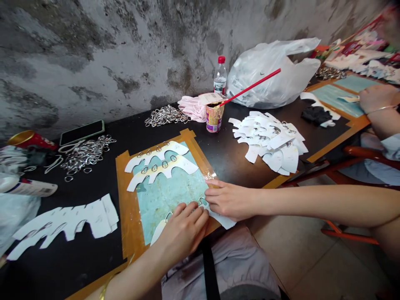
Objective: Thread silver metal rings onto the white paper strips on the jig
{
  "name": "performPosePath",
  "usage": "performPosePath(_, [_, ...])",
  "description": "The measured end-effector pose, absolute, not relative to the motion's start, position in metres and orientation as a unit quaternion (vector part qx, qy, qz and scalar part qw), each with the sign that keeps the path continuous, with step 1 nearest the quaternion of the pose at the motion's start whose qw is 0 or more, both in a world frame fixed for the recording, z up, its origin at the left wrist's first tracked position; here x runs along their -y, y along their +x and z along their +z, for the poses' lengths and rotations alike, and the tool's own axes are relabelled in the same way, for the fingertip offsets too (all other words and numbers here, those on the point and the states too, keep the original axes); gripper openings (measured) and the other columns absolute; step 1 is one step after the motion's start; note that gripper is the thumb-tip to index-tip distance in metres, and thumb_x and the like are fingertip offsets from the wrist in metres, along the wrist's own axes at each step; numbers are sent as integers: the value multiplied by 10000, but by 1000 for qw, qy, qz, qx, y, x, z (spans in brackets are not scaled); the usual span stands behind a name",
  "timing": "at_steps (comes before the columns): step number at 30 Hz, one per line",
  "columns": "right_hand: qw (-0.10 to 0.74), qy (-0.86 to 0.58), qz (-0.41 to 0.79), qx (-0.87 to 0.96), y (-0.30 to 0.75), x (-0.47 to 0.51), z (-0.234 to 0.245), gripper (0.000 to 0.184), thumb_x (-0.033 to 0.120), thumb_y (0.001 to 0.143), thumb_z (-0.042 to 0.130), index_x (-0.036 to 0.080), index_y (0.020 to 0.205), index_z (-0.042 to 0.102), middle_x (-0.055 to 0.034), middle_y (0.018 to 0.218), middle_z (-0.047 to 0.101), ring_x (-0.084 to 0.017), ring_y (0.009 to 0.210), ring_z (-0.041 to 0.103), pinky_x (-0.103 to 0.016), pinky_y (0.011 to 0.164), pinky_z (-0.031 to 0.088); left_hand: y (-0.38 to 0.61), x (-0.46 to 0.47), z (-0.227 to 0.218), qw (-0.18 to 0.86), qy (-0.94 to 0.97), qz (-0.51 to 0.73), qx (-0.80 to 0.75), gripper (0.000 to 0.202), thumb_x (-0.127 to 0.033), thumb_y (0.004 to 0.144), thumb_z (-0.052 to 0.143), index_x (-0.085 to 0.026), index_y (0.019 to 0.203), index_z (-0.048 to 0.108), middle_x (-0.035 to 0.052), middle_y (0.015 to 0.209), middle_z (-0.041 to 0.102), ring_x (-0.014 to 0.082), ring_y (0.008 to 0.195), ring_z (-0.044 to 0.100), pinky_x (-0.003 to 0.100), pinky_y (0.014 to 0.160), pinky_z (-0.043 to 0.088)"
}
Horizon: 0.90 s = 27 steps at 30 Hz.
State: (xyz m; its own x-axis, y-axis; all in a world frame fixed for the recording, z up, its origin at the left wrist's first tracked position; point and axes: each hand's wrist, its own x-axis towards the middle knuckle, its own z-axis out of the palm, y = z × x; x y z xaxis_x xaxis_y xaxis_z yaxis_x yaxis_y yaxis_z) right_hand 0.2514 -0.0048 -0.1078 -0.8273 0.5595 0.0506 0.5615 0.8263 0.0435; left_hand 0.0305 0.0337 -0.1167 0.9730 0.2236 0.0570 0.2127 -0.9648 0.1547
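Left hand (184,229): flat, pressing a strip (223,220) onto the board (162,196). Right hand (229,200): fingers loosely bent, nothing gripped, pinning the same strip (beside a ring (202,201)).

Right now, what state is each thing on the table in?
water bottle: upright, red cap on
cup: upright, lid peeled back, red stick inside
phone: lying flat, dark
red can: lying on its side
left hand: pressing the white strip
right hand: pressing it too

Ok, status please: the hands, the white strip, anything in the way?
Left hand and right hand both pressing white strip on mat. Metal ring between them. Other strips apart.
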Motion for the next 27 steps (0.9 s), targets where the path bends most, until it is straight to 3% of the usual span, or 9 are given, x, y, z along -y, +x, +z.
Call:
performPosePath(6, [63,-311,-18,948,258,9,-117,142,167,867,525,117,918,648,-76,897,630,-227,972,532,-475,1129,203,31,-27,-116,94,984,54,-143,224,-194,933,440,-168,1129,546,44,967,648,253,991,518,396,844,327])
performPosePath(13, [143,-346,47,926,262,12,-125,164,170,902,502,138,879,662,-82,981,686,-206,1023,557,-446,1121,247,36,-20,-118,102,974,89,-183,291,-184,933,431,-173,1206,533,40,905,645,232,897,527,390,800,330])
performPosePath(16, [193,-349,140,906,268,3,-122,158,174,902,521,147,867,673,-73,949,707,-198,990,589,-439,1058,353,37,-20,-120,86,977,75,-181,307,-182,925,442,-168,1216,538,48,929,641,243,927,526,402,811,333])
performPosePath(19, [287,-383,249,842,274,-6,-114,146,177,908,540,157,867,679,-59,884,718,-166,911,630,-345,901,486,38,-19,-122,78,979,56,-180,300,-191,917,450,-170,1199,552,50,926,628,249,933,524,410,815,336])
performPosePath(23, [374,-462,171,786,267,5,-109,161,180,922,524,159,972,676,-80,957,717,-175,920,636,-356,856,504,38,-18,-122,70,980,53,-178,313,-196,909,453,-166,1208,543,53,927,618,250,927,519,411,812,345])
performPosePath(27, [293,-408,65,862,248,29,-124,198,167,922,503,134,1038,660,-101,1008,716,-191,915,631,-353,819,500,39,-17,-122,63,981,51,-175,166,-204,892,467,-176,978,606,58,892,607,251,897,516,413,807,356])
